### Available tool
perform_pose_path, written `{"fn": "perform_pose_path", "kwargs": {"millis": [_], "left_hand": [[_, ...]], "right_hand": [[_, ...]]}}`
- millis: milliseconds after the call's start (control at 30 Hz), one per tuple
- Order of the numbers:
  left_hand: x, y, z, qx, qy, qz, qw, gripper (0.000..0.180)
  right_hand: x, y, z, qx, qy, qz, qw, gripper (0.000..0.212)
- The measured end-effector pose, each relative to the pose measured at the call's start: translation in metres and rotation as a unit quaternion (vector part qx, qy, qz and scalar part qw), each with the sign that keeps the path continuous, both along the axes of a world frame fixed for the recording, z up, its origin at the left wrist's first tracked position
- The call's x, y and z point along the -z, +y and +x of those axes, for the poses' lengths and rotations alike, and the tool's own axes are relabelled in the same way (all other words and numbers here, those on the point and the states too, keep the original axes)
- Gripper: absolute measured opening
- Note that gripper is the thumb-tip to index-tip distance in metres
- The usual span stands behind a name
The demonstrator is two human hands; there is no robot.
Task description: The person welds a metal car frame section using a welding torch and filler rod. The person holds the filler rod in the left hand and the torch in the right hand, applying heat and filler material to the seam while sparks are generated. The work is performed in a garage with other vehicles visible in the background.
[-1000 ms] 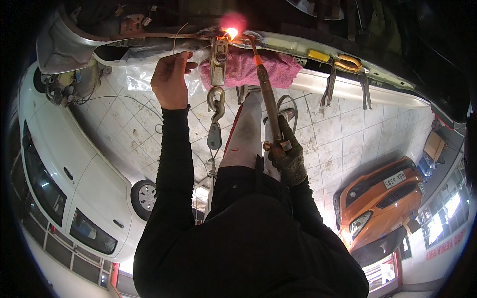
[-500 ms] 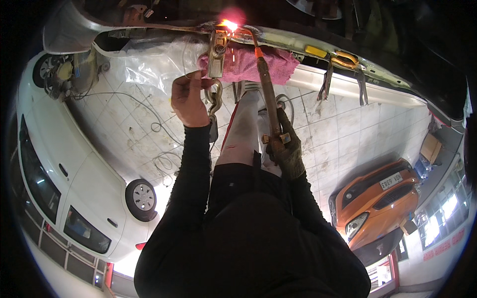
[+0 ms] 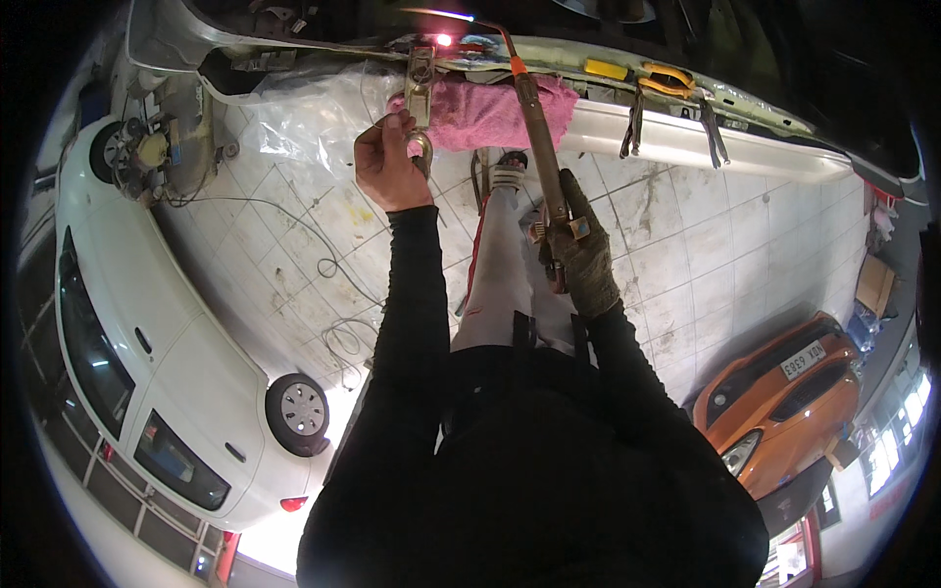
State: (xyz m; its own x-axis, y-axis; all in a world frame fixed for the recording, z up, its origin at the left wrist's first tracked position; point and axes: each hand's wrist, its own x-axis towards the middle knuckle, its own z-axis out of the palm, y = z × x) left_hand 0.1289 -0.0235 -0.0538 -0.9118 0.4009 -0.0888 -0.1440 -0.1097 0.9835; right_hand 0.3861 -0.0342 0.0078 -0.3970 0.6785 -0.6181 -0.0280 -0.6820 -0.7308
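right grip (image 3: 580,245) was wrapped around a lit torch (image 3: 534,122), while a thin wire (image 3: 366,103) was pinched by the left grip (image 3: 389,165) beside the metal clamp (image 3: 420,88).

My feed shows a pinkish glow (image 3: 444,40) flaring just above the left hand (image 3: 392,162), white glare (image 3: 270,544) well below, fisheye edges bending near the black rim (image 3: 10,392).

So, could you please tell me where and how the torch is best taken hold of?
I'd probably grip the torch by its near end, from the person's right, as the gloved right hand does: its straight tube slants back that way, and the thin bent neck and flame sit at the far end.
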Motion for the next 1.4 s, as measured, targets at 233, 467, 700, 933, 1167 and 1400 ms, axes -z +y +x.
{"fn": "perform_pose_path", "kwargs": {"millis": [233, 467, 700, 933, 1167, 1400], "left_hand": [[-0.016, 0.011, -0.007, 0.026, 0.057, -0.085, 0.994, 0.023], [-0.011, 0.023, -0.017, -0.003, -0.083, -0.028, 0.996, 0.027], [-0.017, 0.037, -0.006, -0.047, -0.101, -0.007, 0.994, 0.025], [-0.011, 0.041, -0.012, -0.065, -0.097, -0.018, 0.993, 0.023], [-0.007, 0.039, -0.017, -0.09, -0.085, -0.057, 0.991, 0.025], [0.002, 0.05, -0.02, -0.076, -0.058, -0.008, 0.995, 0.027]], "right_hand": [[0.012, -0.001, 0.003, -0.018, -0.005, 0.016, 1.0, 0.069], [0.008, -0.002, -0.012, -0.029, -0.006, 0.012, 0.999, 0.066], [0.007, -0.002, -0.015, -0.033, -0.02, -0.04, 0.998, 0.066], [0.01, -0.004, -0.017, -0.019, -0.036, -0.045, 0.998, 0.07], [0.014, -0.004, -0.013, -0.027, -0.041, -0.015, 0.999, 0.069], [0.021, -0.005, -0.01, -0.039, -0.032, 0.002, 0.999, 0.068]]}}
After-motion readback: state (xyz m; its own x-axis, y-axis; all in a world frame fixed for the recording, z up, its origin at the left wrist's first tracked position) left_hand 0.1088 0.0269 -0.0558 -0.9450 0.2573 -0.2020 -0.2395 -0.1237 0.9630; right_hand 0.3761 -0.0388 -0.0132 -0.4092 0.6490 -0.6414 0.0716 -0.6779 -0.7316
